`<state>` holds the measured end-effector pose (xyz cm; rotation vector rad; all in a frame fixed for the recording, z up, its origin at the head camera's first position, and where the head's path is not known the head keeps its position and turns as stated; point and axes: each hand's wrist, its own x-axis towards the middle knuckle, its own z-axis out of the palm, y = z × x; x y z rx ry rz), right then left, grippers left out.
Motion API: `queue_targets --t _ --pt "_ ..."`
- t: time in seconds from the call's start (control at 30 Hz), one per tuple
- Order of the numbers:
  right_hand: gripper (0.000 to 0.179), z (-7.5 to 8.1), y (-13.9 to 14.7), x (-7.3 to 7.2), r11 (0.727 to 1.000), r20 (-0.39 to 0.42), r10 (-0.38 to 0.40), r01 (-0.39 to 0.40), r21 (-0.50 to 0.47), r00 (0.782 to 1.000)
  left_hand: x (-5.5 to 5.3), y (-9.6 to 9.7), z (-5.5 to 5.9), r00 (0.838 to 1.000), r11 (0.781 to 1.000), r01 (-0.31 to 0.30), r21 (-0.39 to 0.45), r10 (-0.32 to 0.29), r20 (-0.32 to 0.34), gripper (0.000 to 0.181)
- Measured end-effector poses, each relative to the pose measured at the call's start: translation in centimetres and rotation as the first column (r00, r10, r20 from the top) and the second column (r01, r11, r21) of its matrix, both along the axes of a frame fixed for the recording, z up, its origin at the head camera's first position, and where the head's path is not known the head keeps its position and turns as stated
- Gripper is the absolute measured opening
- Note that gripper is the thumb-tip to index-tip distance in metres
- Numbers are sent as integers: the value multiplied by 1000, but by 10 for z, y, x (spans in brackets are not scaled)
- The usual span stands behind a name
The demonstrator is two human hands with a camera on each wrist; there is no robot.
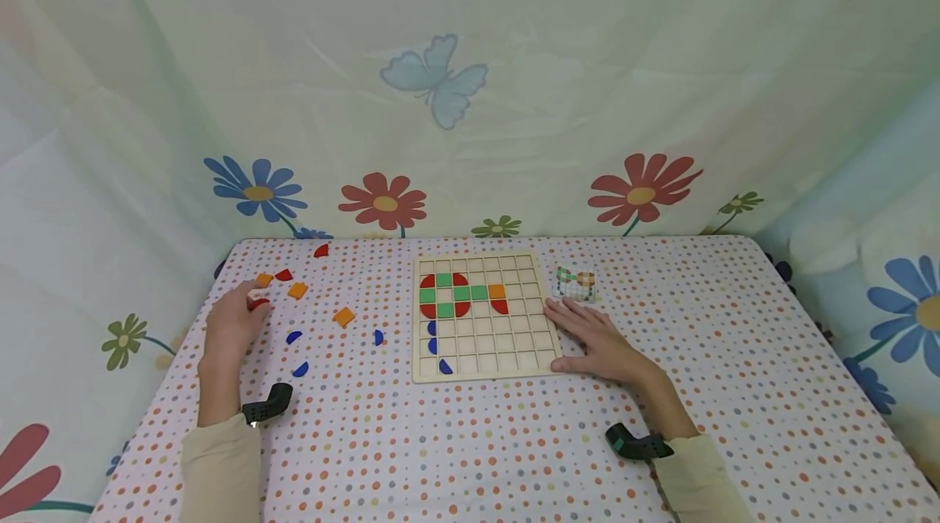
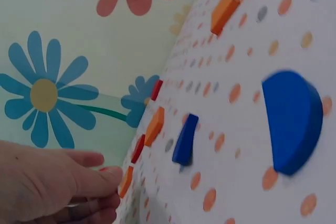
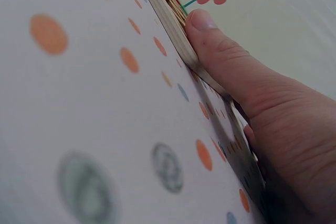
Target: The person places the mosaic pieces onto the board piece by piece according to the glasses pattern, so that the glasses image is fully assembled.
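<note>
At the far left of the table, my left hand (image 1: 231,324) pinches a red piece (image 1: 259,304) between thumb and fingers. Most of that piece is hidden by the fingers; the left wrist view shows only a sliver of red. My right hand (image 1: 604,345) rests with its fingers extended along the right edge of a wooden grid board (image 1: 507,343). In the right wrist view, the thumb (image 3: 226,59) lies on the board's corner. Green squares (image 1: 461,293), red quarter-circles (image 1: 499,307), an orange square (image 1: 497,291) and blue half-circles (image 1: 432,346) sit in the grid.
Around the left hand lie loose orange squares (image 1: 344,316), red quarter-circles (image 1: 283,275) and blue half-circles (image 2: 294,121). Behind the right hand is a small pattern card (image 1: 575,284). A dotted cloth (image 1: 477,449) covers the table, and a flowered curtain (image 1: 514,148) hangs at the back.
</note>
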<state>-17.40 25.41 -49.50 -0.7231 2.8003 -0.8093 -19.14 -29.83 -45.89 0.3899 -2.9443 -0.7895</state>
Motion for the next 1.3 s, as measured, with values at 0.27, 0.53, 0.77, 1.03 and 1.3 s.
queue_targets --t 0.27,0.53,0.77,1.03,1.3 --pt "90 1 -1 0 1000 -7 -7 7 17 1000 -7 19 6 991 998 43 54 -36 -126 28" --pt "91 2 -2 0 1000 7 -6 6 -5 1000 -13 50 9 985 989 87 123 -67 -159 31" --pt "91 1 -1 0 1000 -3 -1 1 -5 1000 -15 69 12 960 967 211 141 -178 -218 29" --pt "91 0 0 1 1000 -4 -2 2 -1 1000 -14 84 14 975 939 210 274 -181 -128 36" --pt "91 1 -1 1 1000 -11 -1 1 -6 1000 -17 90 12 978 948 202 246 -181 -107 44"
